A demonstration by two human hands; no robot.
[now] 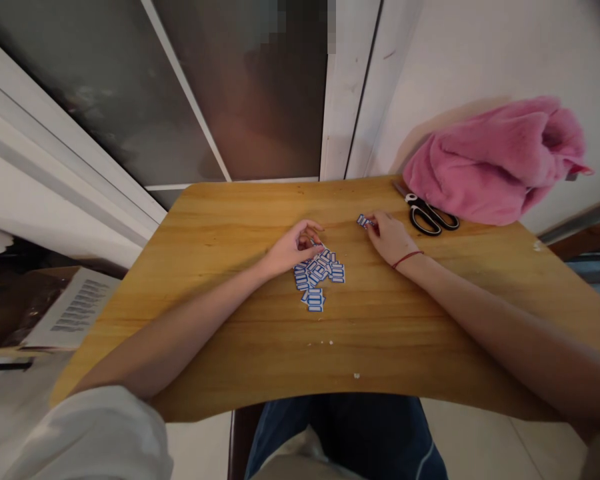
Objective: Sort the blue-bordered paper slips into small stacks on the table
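A loose heap of small label pieces [320,270], white with blue frames, lies near the middle of the wooden table [220,307]. Over the far left side of this heap is my left hand [297,247], its fingers loosely curved and apart, the thumb at the pieces. I see nothing held in it. My right hand [393,240], with a red cord at the wrist, is right of the heap and farther back. Its thumb and fingertips pinch a few blue-and-white label pieces [363,220] close to the tabletop.
Black-handled scissors [427,213] lie beyond my right hand, beside a pink plush bundle [500,160] against the wall. White scraps [357,376] dot the near tabletop. A glazed door [250,93] stands behind the table. A cardboard box [73,307] is at the left.
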